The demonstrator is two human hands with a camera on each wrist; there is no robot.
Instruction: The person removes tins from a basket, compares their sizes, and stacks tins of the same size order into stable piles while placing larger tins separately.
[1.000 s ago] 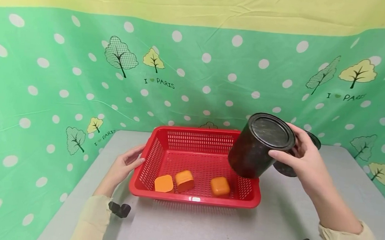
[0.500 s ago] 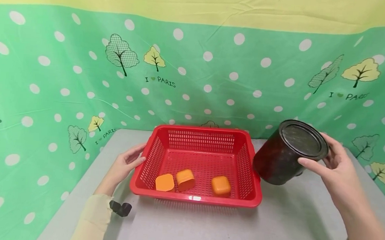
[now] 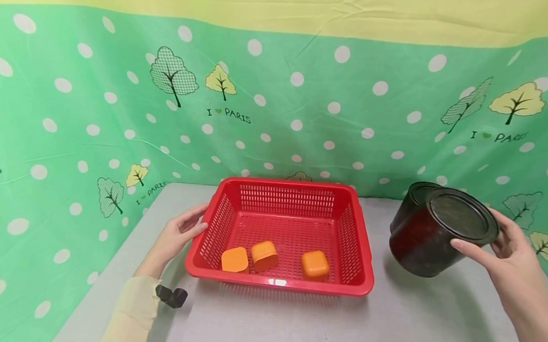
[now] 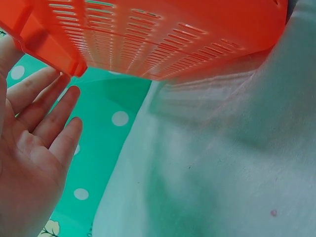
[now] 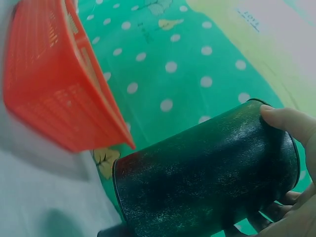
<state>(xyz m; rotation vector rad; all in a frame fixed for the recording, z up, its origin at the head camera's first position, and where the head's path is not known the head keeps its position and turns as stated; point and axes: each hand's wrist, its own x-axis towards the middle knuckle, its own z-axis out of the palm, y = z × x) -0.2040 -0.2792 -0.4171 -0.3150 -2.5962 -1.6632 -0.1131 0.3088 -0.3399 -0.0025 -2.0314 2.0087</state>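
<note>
My right hand [image 3: 514,254] grips a black cylindrical can [image 3: 422,247] near its upper end, thumb on the near side and fingers behind. The can is tilted and held above the table; its round recessed end faces up toward the head camera, the lower end hidden from it. In the right wrist view the can [image 5: 202,173] is held lengthwise. My left hand [image 3: 177,236] holds the left rim of a red plastic basket [image 3: 277,283], thumb at the rim and fingers under it. Inside lie orange rounded blocks [image 3: 315,264], three in number, near the front.
A second black can [image 3: 409,200] stands on the table behind the held one, partly hidden. The grey table [image 3: 262,326] runs around the basket. A green dotted cloth [image 3: 303,103] with tree prints hangs behind.
My right hand has carried the black can rightward and lower, from over the basket's right end to beyond its right side. The left hand, basket and orange blocks have stayed put.
</note>
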